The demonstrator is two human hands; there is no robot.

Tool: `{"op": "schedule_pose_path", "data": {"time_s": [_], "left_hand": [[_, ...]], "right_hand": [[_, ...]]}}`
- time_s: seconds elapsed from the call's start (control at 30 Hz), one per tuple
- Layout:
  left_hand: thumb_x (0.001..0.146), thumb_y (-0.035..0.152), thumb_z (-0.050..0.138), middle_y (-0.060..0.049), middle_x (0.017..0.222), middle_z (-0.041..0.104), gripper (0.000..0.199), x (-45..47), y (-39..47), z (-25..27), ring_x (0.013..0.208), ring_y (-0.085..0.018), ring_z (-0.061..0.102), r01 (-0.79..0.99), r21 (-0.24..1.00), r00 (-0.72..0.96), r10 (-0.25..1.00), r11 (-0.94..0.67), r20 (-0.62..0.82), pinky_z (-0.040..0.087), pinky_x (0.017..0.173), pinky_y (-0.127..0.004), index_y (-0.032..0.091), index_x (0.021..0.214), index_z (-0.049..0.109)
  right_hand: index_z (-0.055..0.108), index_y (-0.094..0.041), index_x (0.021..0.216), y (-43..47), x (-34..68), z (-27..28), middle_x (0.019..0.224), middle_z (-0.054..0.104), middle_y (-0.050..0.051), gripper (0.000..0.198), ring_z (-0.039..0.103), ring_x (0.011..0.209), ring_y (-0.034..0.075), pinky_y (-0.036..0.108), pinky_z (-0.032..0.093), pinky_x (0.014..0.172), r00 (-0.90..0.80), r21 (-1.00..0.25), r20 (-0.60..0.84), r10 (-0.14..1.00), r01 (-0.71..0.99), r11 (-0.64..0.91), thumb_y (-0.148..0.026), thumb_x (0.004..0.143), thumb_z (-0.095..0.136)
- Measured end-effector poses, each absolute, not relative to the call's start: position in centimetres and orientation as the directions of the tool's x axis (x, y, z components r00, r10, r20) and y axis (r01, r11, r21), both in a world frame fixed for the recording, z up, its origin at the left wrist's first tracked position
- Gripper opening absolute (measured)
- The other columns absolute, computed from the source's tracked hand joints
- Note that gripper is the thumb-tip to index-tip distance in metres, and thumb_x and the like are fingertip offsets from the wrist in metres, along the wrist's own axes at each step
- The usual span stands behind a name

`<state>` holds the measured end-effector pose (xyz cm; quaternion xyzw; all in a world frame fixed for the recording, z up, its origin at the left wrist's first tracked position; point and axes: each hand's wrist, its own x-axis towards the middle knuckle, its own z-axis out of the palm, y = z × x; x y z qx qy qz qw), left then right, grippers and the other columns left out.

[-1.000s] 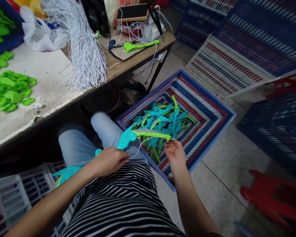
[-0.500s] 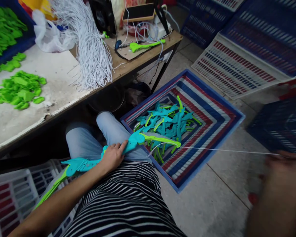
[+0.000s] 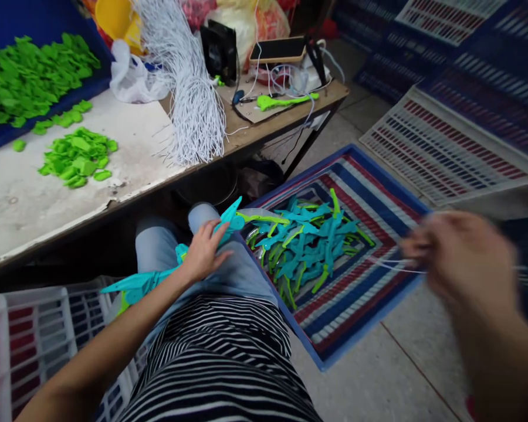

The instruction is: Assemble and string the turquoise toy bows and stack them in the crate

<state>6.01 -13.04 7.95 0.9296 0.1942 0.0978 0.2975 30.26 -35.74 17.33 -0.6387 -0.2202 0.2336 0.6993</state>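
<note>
Across my lap lies a toy bow (image 3: 232,225) with a teal middle and lime-green and grey limbs. My left hand (image 3: 206,251) holds its teal part against my thighs, fingers laid over it and thumb stretched away. Part of the bow is covered by that hand and forearm. At the right, my right hand (image 3: 464,258) is closed on a thin white cord (image 3: 398,266), which trails in a loose loop over the crate; motion blurs the fingers. Whether the cord is still joined to the bow I cannot make out.
A blue-rimmed crate with a striped lining (image 3: 356,316) holds a pile of teal and green pieces (image 3: 305,246). On the table lie a bundle of white cords (image 3: 198,117), green parts (image 3: 79,155), a small fan (image 3: 219,53) and a phone (image 3: 278,50). Crates (image 3: 449,143) stand behind.
My right hand has moved in from the far right toward the crate, and the cord has gone from taut to slack. The bow has turned and its green tip sits further left.
</note>
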Motion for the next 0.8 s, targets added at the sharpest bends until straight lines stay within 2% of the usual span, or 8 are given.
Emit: {"op": "schedule_pose_path", "data": {"time_s": [0.1, 0.17, 0.27, 0.37, 0.47, 0.63, 0.7, 0.8], "left_hand": [[0.082, 0.046, 0.062, -0.013, 0.139, 0.043, 0.065, 9.0, -16.6, 11.1, 0.130, -0.029, 0.036, -0.078, 0.903, 0.951, 0.240, -0.422, 0.194, 0.033, 0.107, -0.045, 0.021, 0.137, 0.039], [0.081, 0.054, 0.060, -0.012, 0.118, 0.059, 0.058, 10.8, -19.1, 12.2, 0.115, -0.026, 0.051, -0.128, 0.991, 0.986, 0.101, -0.045, 0.132, 0.042, 0.097, -0.041, 0.019, 0.126, 0.051], [0.079, 0.061, 0.058, -0.005, 0.073, 0.063, 0.050, 11.6, -21.2, 11.6, 0.068, -0.015, 0.058, 0.051, 0.910, 0.998, 0.013, 0.412, -0.062, 0.047, 0.065, -0.027, 0.014, 0.095, 0.063], [0.072, 0.055, 0.068, 0.002, 0.055, 0.051, 0.044, 10.3, -20.2, 9.9, 0.043, -0.006, 0.038, 0.091, 0.743, 0.959, 0.142, 0.663, -0.245, 0.027, 0.043, -0.018, 0.013, 0.082, 0.060], [0.079, 0.041, 0.066, 0.006, 0.049, 0.042, 0.030, 9.8, -18.0, 9.9, 0.038, -0.003, 0.029, -0.002, 0.646, 0.902, 0.280, 0.764, -0.328, 0.019, 0.039, -0.016, 0.013, 0.079, 0.058], [0.091, 0.027, 0.052, 0.007, 0.047, 0.036, 0.019, 13.5, -15.9, 12.8, 0.036, -0.004, 0.027, -0.101, 0.589, 0.882, 0.346, 0.802, -0.320, 0.019, 0.037, -0.015, 0.013, 0.079, 0.055], [0.092, 0.027, 0.052, 0.007, 0.049, 0.037, 0.019, 15.4, -15.8, 13.5, 0.036, -0.003, 0.028, -0.092, 0.591, 0.889, 0.334, 0.802, -0.314, 0.018, 0.037, -0.014, 0.013, 0.080, 0.055], [0.092, 0.029, 0.052, 0.007, 0.052, 0.037, 0.020, 17.6, -15.5, 14.2, 0.037, -0.002, 0.029, -0.058, 0.628, 0.895, 0.319, 0.776, -0.311, 0.018, 0.037, -0.013, 0.013, 0.082, 0.055]], "right_hand": [[0.054, -0.025, 0.080, -31.9, 26.2, 18.9, 0.052, 0.047, -0.008, 0.025, 0.052, 0.040, 0.011, 0.021, 0.041, 0.033, 0.703, -0.997, -0.070, 0.708, -0.067, -0.032, -0.040, 0.075, 0.073], [0.050, -0.024, 0.079, -29.1, 24.9, 19.5, 0.054, 0.047, -0.009, 0.026, 0.052, 0.042, 0.010, 0.021, 0.043, 0.037, 0.639, -0.995, -0.082, 0.765, -0.099, -0.023, -0.040, 0.076, 0.070], [0.046, -0.024, 0.075, -27.1, 27.7, 19.8, 0.056, 0.045, -0.008, 0.021, 0.051, 0.045, 0.008, 0.020, 0.043, 0.042, 0.724, -0.993, -0.013, 0.690, -0.088, 0.073, -0.034, 0.081, 0.064], [0.043, -0.024, 0.068, -28.0, 33.3, 18.4, 0.057, 0.046, -0.007, 0.023, 0.055, 0.053, 0.008, 0.020, 0.046, 0.051, 0.892, -0.980, -0.007, 0.452, -0.096, 0.173, -0.027, 0.089, 0.052], [0.046, -0.024, 0.069, -29.5, 34.7, 14.7, 0.072, 0.060, -0.002, 0.024, 0.063, 0.072, 0.011, 0.024, 0.052, 0.064, 0.902, -0.962, -0.166, 0.398, -0.236, 0.135, -0.032, 0.092, 0.048], [0.066, -0.019, 0.085, -29.8, 24.6, 8.1, 0.088, 0.070, 0.007, 0.041, 0.066, 0.083, 0.022, 0.037, 0.055, 0.071, 0.625, -0.909, -0.353, 0.696, -0.406, -0.096, -0.057, 0.069, 0.071], [0.069, -0.019, 0.087, -29.8, 20.9, 7.0, 0.084, 0.071, 0.007, 0.048, 0.066, 0.082, 0.021, 0.037, 0.053, 0.078, 0.434, -0.894, -0.326, 0.840, -0.431, -0.124, -0.062, 0.067, 0.070], [0.073, -0.020, 0.083, -30.1, 19.1, 6.4, 0.073, 0.070, 0.003, 0.040, 0.064, 0.074, 0.017, 0.032, 0.051, 0.077, 0.370, -0.916, -0.262, 0.891, -0.387, -0.109, -0.056, 0.067, 0.074]]}}
